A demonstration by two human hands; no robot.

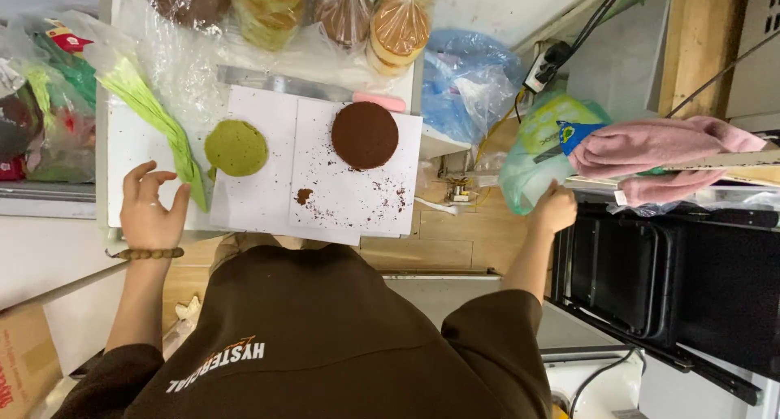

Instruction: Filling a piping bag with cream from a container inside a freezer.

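Bakery kitchen: cake layers point(365, 134), bagged cakes point(398, 27), oven point(674, 281).

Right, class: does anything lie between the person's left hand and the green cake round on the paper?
Yes. The green piping bag lies slantwise between the left hand and the green cake round, its narrow end close by the fingertips. The hand rests open on the white board, not touching the cake.

I wear a dark brown shirt point(325, 346) with short loose sleeves and pale lettering, plus a wooden bead bracelet point(149, 254) on my left wrist.
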